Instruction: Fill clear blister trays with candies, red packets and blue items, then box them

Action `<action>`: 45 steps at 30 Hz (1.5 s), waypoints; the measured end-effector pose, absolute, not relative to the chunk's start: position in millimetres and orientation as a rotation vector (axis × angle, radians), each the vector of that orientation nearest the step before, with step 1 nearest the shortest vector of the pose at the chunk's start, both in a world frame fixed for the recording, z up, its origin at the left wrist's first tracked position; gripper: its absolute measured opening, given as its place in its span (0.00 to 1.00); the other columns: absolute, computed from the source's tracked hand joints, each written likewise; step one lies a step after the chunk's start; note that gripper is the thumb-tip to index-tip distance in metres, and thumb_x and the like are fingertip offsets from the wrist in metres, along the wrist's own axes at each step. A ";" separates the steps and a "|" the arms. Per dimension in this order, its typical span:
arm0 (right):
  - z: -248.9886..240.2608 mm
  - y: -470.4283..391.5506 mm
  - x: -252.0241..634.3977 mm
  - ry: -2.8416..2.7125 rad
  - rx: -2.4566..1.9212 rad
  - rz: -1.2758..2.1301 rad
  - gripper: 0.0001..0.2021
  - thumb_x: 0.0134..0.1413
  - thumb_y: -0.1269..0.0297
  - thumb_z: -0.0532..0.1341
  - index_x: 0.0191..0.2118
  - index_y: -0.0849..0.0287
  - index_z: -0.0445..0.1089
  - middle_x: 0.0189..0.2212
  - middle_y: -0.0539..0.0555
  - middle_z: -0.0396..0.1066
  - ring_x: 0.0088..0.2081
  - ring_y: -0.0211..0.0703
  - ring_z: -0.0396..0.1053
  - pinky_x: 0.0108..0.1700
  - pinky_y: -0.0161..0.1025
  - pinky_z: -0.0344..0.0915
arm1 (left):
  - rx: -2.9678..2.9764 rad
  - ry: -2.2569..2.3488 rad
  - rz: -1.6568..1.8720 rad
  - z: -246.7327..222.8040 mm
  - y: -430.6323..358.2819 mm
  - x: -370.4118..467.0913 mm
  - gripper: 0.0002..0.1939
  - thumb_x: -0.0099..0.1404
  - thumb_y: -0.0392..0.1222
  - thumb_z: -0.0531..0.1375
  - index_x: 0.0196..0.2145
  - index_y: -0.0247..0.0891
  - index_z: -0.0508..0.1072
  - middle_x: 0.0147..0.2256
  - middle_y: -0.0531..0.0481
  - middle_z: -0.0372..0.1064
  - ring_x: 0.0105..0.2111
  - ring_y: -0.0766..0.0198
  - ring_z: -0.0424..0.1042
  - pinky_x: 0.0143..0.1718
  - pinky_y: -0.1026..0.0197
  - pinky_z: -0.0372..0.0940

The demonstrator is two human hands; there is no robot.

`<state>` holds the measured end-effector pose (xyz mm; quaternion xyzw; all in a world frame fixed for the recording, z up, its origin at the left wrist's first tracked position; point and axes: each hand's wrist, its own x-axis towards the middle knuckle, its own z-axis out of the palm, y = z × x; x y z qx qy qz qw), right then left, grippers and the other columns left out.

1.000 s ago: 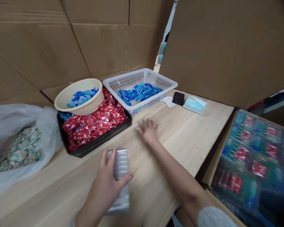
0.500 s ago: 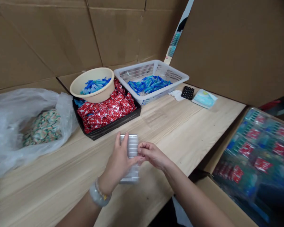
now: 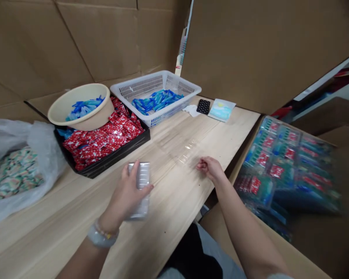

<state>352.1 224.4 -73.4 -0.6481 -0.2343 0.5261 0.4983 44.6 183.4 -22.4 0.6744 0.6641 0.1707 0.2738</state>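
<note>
My left hand (image 3: 128, 193) rests over a stack of clear ribbed plastic trays (image 3: 143, 176) on the wooden table. Its thumb lies along the right side and its fingers over the upper left part. To the right, my right hand (image 3: 209, 167) is held low above the table, its fingers curled in a pinch. Just beyond those fingertips glints a clear ribbed plastic piece (image 3: 187, 151), nearly see-through against the wood. I cannot make out whether the fingers grip it.
Behind stand a black box of red packets (image 3: 104, 139), a cream basin (image 3: 81, 112) and a white basket (image 3: 159, 104) with blue pieces. A plastic bag (image 3: 43, 143) lies left. A carton of packed clear cases (image 3: 279, 166) stands right, below a phone-like black item (image 3: 203, 106).
The view has swung to the right. My right hand has moved away from the stack of trays, out to the right; my left hand stays on the stack.
</note>
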 end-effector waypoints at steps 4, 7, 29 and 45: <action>-54.6 239.3 312.6 -0.672 -1.610 1.292 0.09 0.42 0.67 0.60 0.21 0.59 0.57 0.11 0.43 0.56 0.10 0.27 0.53 0.11 0.27 0.51 | 1.831 1.858 0.360 -16.2 183.0 52.0 0.40 0.52 0.52 0.57 0.59 0.42 0.45 0.58 0.37 0.38 0.54 0.45 0.52 0.47 0.45 0.58; -53.4 225.5 251.6 -0.817 -1.443 1.487 0.13 0.35 0.63 0.65 0.26 0.59 0.60 0.16 0.43 0.62 0.14 0.29 0.60 0.16 0.27 0.57 | 1.857 1.831 0.376 -14.8 182.9 52.7 0.42 0.50 0.53 0.59 0.59 0.42 0.45 0.58 0.37 0.38 0.54 0.45 0.53 0.47 0.47 0.58; -53.9 142.8 333.7 -0.517 -1.414 1.455 0.06 0.39 0.66 0.60 0.23 0.60 0.62 0.18 0.48 0.68 0.22 0.35 0.69 0.24 0.31 0.68 | 1.827 1.765 0.522 -20.1 179.6 22.6 0.38 0.52 0.56 0.55 0.56 0.36 0.52 0.56 0.39 0.48 0.56 0.49 0.51 0.52 0.48 0.53; -59.8 169.8 197.1 -0.933 -1.074 1.884 0.13 0.39 0.56 0.63 0.29 0.59 0.63 0.21 0.47 0.65 0.22 0.34 0.64 0.26 0.36 0.66 | 1.855 1.707 0.481 -19.9 170.0 28.6 0.41 0.50 0.50 0.58 0.58 0.38 0.45 0.56 0.38 0.45 0.56 0.51 0.50 0.52 0.49 0.53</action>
